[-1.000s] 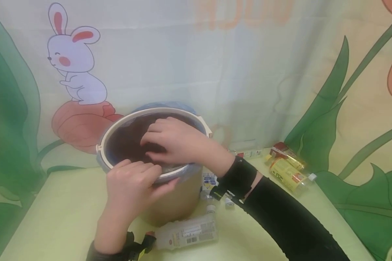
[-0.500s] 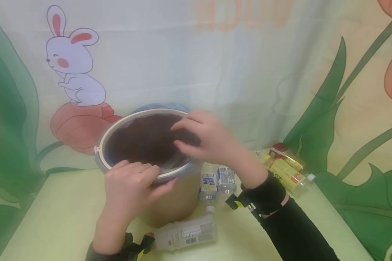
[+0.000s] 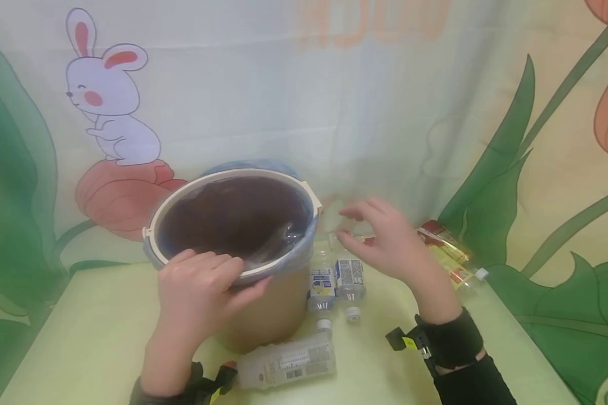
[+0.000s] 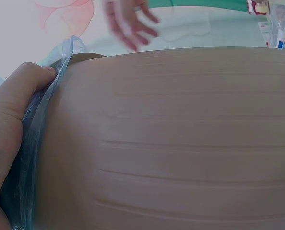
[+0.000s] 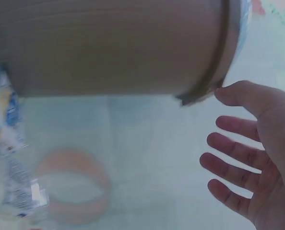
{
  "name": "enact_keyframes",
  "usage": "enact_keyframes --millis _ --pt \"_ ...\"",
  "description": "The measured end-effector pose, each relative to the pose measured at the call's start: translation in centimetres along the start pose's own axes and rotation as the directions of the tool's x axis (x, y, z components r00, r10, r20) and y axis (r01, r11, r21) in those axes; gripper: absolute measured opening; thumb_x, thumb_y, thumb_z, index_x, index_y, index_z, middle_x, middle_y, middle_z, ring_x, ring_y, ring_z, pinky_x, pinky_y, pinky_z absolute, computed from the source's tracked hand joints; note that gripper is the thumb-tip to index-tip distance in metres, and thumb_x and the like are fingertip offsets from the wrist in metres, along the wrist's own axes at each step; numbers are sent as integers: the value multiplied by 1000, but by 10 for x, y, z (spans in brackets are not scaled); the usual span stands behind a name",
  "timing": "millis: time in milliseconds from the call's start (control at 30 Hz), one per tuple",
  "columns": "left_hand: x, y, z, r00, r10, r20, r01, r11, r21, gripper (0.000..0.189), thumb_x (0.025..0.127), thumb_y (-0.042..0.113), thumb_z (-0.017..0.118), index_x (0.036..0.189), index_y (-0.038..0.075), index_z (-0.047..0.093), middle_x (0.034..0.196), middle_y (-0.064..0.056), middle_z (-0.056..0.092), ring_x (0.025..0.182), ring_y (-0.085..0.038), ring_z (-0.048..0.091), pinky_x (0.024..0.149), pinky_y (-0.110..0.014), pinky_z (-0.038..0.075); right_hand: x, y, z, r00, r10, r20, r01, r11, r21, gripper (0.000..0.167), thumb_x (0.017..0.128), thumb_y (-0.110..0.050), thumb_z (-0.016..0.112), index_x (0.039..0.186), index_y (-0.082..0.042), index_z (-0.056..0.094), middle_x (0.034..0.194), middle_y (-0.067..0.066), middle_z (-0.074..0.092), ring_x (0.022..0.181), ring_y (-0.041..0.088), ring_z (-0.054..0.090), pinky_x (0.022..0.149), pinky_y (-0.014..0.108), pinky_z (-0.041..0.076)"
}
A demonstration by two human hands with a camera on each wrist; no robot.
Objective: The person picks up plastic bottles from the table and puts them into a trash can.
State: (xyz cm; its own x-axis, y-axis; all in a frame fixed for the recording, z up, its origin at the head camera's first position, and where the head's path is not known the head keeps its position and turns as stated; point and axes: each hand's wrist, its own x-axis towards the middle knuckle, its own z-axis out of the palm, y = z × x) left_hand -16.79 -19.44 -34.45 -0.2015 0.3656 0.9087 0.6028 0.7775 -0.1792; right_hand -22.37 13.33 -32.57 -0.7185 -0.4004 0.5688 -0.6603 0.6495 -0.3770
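Observation:
My left hand [image 3: 197, 298] grips the near rim of a brown bin [image 3: 273, 309], fingers over the edge and thumb outside. A thin blue plastic bag [image 3: 301, 244] lines the bin and folds over its pale rim. In the left wrist view the thumb [image 4: 25, 86] presses the bag against the bin's outside. To the right of the bin, my right hand [image 3: 385, 244] hovers with spread, slightly bent fingers and holds nothing. Below it lie two clear labelled bottles [image 3: 322, 284]. Something clear and shiny [image 3: 289, 233] shows inside the bin near its right wall; I cannot tell what.
A whitish translucent bottle [image 3: 289, 363] lies in front of the bin on the pale green table [image 3: 385, 365]. At the back right are a yellow-labelled bottle [image 3: 461, 275] and a red-and-gold package [image 3: 441, 236]. A printed cloth [image 3: 263, 101] hangs behind.
My right hand has moved out from over the bin's opening to the right, uncovering the two clear bottles beside it. The left hand keeps its grip on the rim.

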Motion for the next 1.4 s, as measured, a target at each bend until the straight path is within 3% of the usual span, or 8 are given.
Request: enact_keyframes --millis 67,167,333,533,833,1233,1300,1400 --pt "0 0 0 1000 -1 0 1 1000 -1 60 106 54 57 62 18 40 52 5 39 44 -19 36 49 -38 34 -7 9 6 996 86 33 -86 996 3 40 99 -25 80 135 -10 71 129 6 70 119 26 66 83 37 63" --pt "-1 0 0 1000 -4 6 4 1000 1 60 106 55 56 62 18 40 52 5 39 44 -19 37 49 -38 34 -17 21 16 983 174 54 -174 985 -14 45 100 -28 79 140 -10 67 133 9 69 122 29 66 96 46 59" --pt "-1 0 0 1000 -5 11 4 1000 8 59 106 54 56 62 18 40 52 5 39 43 -19 37 49 -38 34 -29 39 34 958 284 29 -282 958 -49 52 102 -34 76 145 -8 64 140 13 67 131 36 62 109 58 49" --pt "0 0 0 1000 -2 7 2 1000 9 59 106 54 57 62 18 39 52 6 37 43 -19 35 49 -38 34 -41 57 56 918 397 26 -396 918 -26 54 101 -35 75 147 -10 62 141 14 64 129 36 61 107 60 50" --pt "1 0 -1 1000 4 3 -4 1000 4 59 107 54 56 63 18 40 53 6 37 44 -18 34 49 -38 33 -56 69 85 875 470 117 -474 880 7 63 101 -32 76 153 -3 55 149 22 60 142 44 54 116 63 43" --pt "1 1 0 1000 5 0 -5 1000 -4 59 106 53 57 63 18 40 53 6 37 44 -18 34 49 -38 33 -65 82 117 789 608 89 -610 792 1 91 101 -46 75 167 0 32 156 28 49 147 48 47 119 64 40" --pt "1 1 0 1000 4 0 -4 1000 -4 59 106 53 57 63 18 40 53 6 37 44 -18 34 49 -38 32 -65 83 120 782 617 89 -620 785 8 93 101 -47 75 167 0 30 156 30 49 146 49 48 118 64 41" --pt "1 1 0 1000 2 -3 -2 1000 6 59 106 54 57 62 18 40 53 6 36 43 -18 34 49 -38 33 -65 83 125 788 611 80 -614 789 15 95 100 -48 76 166 2 30 153 32 51 143 50 51 116 64 43"
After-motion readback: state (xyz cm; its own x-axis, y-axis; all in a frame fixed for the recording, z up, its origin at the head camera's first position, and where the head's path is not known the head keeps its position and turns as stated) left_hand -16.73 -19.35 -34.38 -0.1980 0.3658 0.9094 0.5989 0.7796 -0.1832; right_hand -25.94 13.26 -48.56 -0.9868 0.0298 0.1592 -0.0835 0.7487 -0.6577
